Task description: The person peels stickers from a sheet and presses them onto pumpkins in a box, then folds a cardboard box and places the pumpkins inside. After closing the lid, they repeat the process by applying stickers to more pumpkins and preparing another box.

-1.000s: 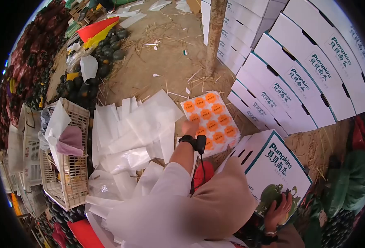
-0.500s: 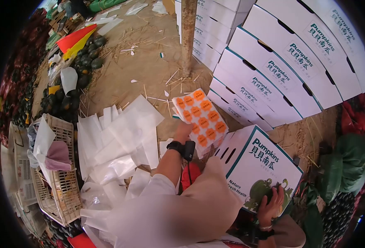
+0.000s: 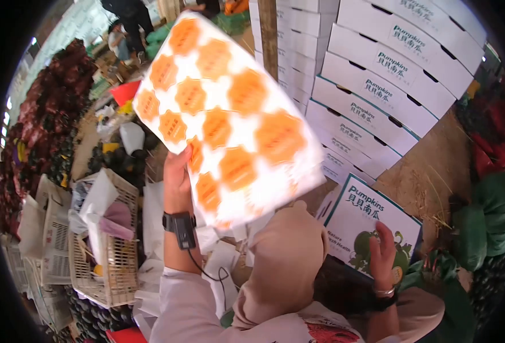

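A stack of sticker sheets [image 3: 215, 123], white with orange scalloped labels, is raised before me and looks bright and blurred. My left hand [image 3: 178, 171] grips its lower left edge, the thumb on the front face. A black device is strapped to that wrist. My right hand [image 3: 382, 254] is in front of a white pumpkin carton [image 3: 362, 203] at my knees, fingers stretched apart with nothing seen in them. The carton's printed pumpkin picture is partly hidden behind this hand.
Stacked white cartons [image 3: 372, 91] rise at the right beside a wooden post [image 3: 269, 34]. At the left stands a plastic crate [image 3: 121, 251] with cloth and paper. Green sacks [image 3: 488, 223] lie at the right. People [image 3: 129, 26] are at the far back left.
My left hand has lifted the sticker sheets from near the floor, up and left toward the camera. My right hand has risen slightly at the carton, fingers now upright. The view has shifted.
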`<state>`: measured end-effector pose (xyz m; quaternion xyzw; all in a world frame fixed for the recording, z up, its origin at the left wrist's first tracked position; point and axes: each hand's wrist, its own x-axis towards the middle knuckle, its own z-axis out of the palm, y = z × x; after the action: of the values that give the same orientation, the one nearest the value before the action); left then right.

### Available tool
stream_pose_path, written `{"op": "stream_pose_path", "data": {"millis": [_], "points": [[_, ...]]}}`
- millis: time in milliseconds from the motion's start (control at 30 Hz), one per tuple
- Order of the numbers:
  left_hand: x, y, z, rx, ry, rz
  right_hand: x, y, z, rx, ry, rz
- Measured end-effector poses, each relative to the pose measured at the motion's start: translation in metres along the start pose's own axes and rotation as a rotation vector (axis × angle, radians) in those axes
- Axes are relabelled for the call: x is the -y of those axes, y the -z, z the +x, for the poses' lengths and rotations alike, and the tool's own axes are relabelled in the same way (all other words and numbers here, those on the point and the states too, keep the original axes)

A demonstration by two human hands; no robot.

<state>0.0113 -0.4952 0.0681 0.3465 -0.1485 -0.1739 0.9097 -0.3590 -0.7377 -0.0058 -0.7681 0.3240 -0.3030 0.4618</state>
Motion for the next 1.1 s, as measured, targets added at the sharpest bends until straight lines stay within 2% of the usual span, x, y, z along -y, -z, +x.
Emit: {"op": "stream_pose_path", "data": {"millis": [33, 100, 167, 267, 300, 333, 400, 433, 533, 633, 700, 733, 767, 867, 967, 1100], "points": [[-0.011, -0.011, -0.02, -0.024, 0.008, -0.038, 0.032, -0.012, 0.006, 0.146, 0.043, 0.234], [-0.007, -0.016, -0.07, -0.002, 0.028, -0.056, 0.074, -0.032, 0.014, 0.379, -0.124, 0.77], [0.005, -0.006, -0.113, 0.046, 0.075, -0.023, 0.087, -0.053, 0.026, 0.705, -0.272, 1.044], [0.01, 0.017, -0.158, 0.105, 0.191, 0.07, 0.095, -0.083, 0.013, 1.065, -0.429, 1.415], [0.008, 0.026, -0.168, 0.123, 0.245, 0.112, 0.088, -0.094, 0.005, 1.117, -0.457, 1.457], [0.006, 0.036, -0.175, 0.131, 0.31, 0.153, 0.116, -0.089, -0.014, 0.943, -0.516, 1.326], [0.001, 0.053, -0.189, 0.148, 0.507, 0.231, 0.094, -0.095, -0.022, 0.978, -0.561, 1.147], [-0.001, 0.056, -0.196, 0.16, 0.598, 0.264, 0.096, -0.091, -0.029, 0.887, -0.64, 1.208], [-0.003, 0.051, -0.221, 0.205, 0.611, 0.228, 0.082, -0.086, -0.046, 1.031, -0.185, 0.566], [0.004, 0.041, -0.245, 0.0, 0.595, 0.149, 0.07, -0.088, -0.072, 0.943, -0.325, 0.713], [0.003, 0.039, -0.255, -0.039, 0.64, 0.276, 0.068, -0.087, -0.083, 0.914, -0.396, 0.74], [0.009, 0.038, -0.258, -0.043, 0.591, 0.277, 0.068, -0.086, -0.086, 0.92, -0.436, 0.821], [0.012, 0.039, -0.266, -0.036, 0.556, 0.274, 0.061, -0.082, -0.085, 0.922, -0.402, 0.634], [0.011, 0.046, -0.3, 0.05, 0.585, -0.006, 0.056, -0.085, -0.088, 0.84, -0.409, 0.674], [0.009, 0.066, -0.344, 0.125, 0.748, 0.171, 0.06, -0.09, -0.091, 0.828, -0.395, 0.685], [0.025, 0.064, -0.36, 0.063, 0.704, 0.494, 0.052, -0.095, -0.088, 0.836, -0.407, 0.697]]}}
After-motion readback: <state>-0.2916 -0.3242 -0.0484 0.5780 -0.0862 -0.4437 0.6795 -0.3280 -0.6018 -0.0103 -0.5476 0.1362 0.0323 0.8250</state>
